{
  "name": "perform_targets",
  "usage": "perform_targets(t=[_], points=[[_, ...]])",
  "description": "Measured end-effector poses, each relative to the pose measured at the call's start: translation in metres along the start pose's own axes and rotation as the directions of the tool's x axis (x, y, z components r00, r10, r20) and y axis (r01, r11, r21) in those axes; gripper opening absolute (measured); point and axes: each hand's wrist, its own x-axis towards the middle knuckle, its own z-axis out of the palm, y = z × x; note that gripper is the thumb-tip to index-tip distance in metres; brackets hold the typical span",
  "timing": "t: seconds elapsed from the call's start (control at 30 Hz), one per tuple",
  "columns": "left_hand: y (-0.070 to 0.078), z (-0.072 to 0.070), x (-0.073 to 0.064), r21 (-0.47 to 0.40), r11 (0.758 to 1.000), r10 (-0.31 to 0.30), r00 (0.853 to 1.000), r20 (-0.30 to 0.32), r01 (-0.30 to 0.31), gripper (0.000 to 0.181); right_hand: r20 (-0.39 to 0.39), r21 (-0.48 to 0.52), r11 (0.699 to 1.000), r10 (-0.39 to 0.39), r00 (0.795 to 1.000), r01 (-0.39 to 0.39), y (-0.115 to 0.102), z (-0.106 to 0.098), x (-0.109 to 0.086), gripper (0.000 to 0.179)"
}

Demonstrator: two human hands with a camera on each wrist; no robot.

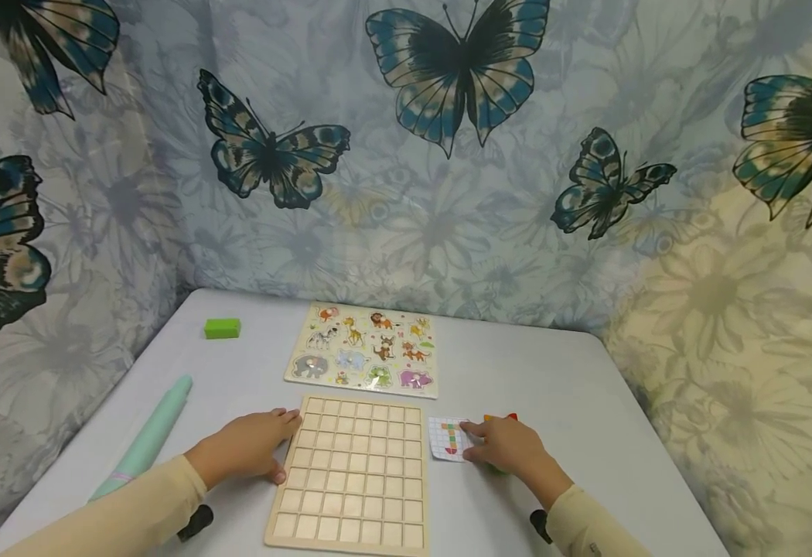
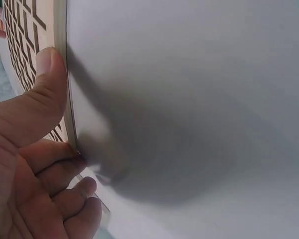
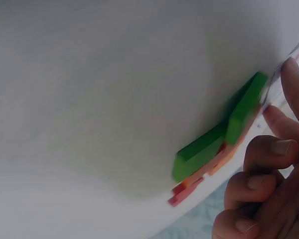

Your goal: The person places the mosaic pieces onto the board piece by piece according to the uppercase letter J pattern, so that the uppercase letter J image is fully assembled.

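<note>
The left hand [image 1: 249,445], thumb spread from fingers, touches the nine-o'clock rim of the wooden board [image 1: 346,463] at the table's [image 1: 552,371] six o'clock, likely light, stiff and best held by its rims, while at its two o'clock a probably flimsy paper card [image 1: 442,441] meets the parted forefinger and thumb of the right hand [image 1: 513,449].

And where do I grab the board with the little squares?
Probably take the wooden board by its long left rim, coming from the left: it lies flat, and that straight edge looks thick enough to pinch. The left hand touches it there; on the right, a card lies close.
</note>
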Motion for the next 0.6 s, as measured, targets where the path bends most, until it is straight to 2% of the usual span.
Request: perform_targets(t=[0.13, 0.5, 0.6], points=[[0.009, 0.000, 0.006, 0.014, 1.000, 0.005, 1.000, -0.005, -0.004, 0.092, 0.013, 0.035, 0.999, 0.008, 1.000, -0.008, 0.011, -0.002, -0.002, 0.054], [0.030, 0.001, 0.020, 0.079, 0.997, 0.007, 1.000, -0.010, -0.006, 0.094, 0.022, 0.017, 1.000, 0.023, 1.000, -0.023, 0.032, -0.003, -0.003, 0.055], [0.034, 0.000, 0.020, 0.076, 0.997, 0.004, 1.000, -0.002, -0.004, 0.095, 0.015, 0.057, 0.998, 0.020, 1.000, -0.021, 0.035, -0.005, -0.006, 0.057]])
